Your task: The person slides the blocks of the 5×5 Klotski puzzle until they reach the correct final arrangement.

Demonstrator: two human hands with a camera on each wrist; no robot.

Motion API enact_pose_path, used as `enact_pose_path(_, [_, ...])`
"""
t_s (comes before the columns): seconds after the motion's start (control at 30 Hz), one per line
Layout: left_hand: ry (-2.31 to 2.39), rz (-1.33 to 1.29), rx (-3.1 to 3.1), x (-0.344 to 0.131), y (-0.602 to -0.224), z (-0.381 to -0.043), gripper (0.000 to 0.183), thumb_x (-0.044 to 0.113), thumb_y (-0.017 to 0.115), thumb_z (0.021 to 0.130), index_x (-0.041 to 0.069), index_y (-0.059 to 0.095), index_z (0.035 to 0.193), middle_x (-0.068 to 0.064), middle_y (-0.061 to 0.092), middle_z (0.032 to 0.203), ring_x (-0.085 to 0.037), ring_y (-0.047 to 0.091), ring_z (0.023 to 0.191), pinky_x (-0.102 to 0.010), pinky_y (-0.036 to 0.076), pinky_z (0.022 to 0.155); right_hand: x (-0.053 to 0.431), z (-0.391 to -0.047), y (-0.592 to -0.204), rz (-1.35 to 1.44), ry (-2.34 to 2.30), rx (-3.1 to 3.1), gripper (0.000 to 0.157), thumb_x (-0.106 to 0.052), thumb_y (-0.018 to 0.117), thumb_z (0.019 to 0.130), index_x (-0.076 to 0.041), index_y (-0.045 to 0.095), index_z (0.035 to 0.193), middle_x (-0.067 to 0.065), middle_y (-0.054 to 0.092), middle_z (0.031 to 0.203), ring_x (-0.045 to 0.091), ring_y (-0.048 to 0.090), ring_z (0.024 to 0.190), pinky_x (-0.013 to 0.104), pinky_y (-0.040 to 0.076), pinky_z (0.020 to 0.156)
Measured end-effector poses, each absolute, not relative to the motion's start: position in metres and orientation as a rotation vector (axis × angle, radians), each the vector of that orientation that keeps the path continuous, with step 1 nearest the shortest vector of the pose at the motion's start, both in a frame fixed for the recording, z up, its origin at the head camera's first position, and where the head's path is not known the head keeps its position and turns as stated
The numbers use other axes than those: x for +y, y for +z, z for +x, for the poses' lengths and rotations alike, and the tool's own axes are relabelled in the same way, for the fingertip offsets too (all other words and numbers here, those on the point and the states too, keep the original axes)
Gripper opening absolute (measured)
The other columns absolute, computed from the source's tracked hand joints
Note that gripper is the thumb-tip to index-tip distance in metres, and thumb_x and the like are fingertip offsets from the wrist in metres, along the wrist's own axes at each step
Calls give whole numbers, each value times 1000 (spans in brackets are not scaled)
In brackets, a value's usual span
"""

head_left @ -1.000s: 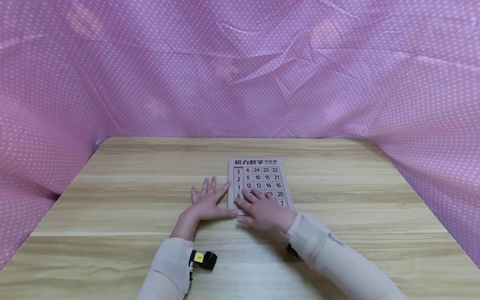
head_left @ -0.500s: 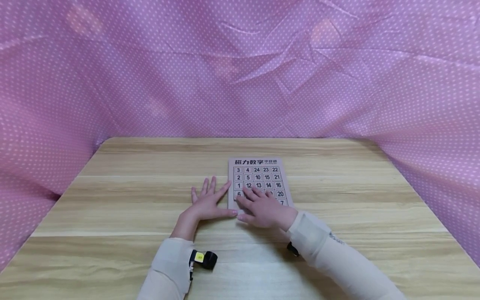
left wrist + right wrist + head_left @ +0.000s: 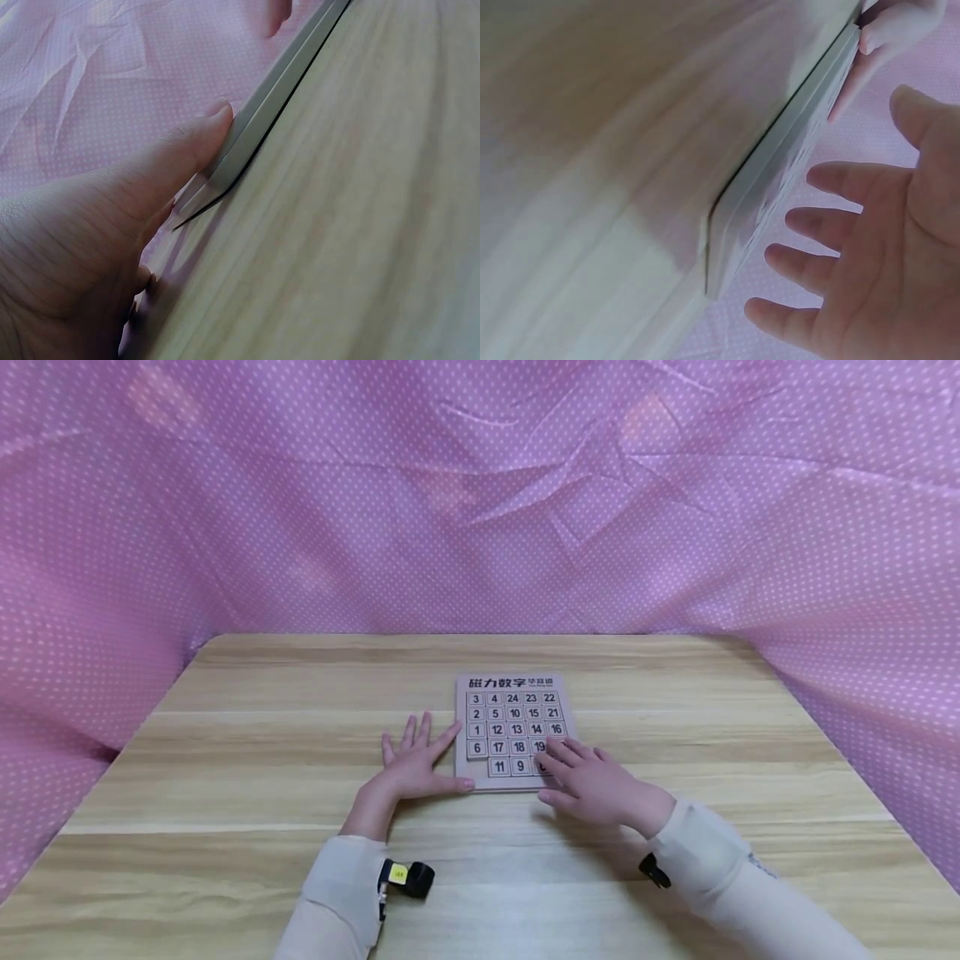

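On the counter [image 3: 262, 777], the spread left hand [image 3: 411, 773] rests against the board [image 3: 476, 770], which looks light, stiff and best steadied by its left rim [image 3: 461, 758], its tiles [image 3: 516, 729] likely sliding under a fingertip, while the right hand [image 3: 598, 783], fingers apart, covers its lower right.

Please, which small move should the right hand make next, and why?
Probably the right hand should slide tile 11 to the left. The gap lies directly beside it, below tile 6, so no other tile blocks the way. The left hand touches the left side of the board and could steady it.
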State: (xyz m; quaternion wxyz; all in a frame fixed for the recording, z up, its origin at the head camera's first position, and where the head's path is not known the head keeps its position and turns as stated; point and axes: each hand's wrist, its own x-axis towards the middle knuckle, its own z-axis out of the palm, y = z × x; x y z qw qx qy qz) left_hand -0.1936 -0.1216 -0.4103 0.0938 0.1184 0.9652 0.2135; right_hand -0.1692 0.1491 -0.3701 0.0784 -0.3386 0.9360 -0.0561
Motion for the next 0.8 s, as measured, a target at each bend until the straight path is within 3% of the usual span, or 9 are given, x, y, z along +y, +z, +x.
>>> enact_pose_path(0.33, [637,337,2865,-121,-411,-193,96,74,52,58,36,12,137,-14,-7,141,-29,-16,125,-56,-18,89,170,-157,-373,-986,-158,2804,61,-45,41,87,-2,36,130,16,23,138,37,19,123,58,19,92])
enact_pose_path(0.8, [644,342,2863,-121,-411,-193,96,74,52,57,37,12,137,-15,-7,141,-30,-17,125,-56,-18,89,159,-158,-378,-1055,-216,2792,61,-44,45,86,-7,33,133,18,21,138,34,17,124,58,20,92])
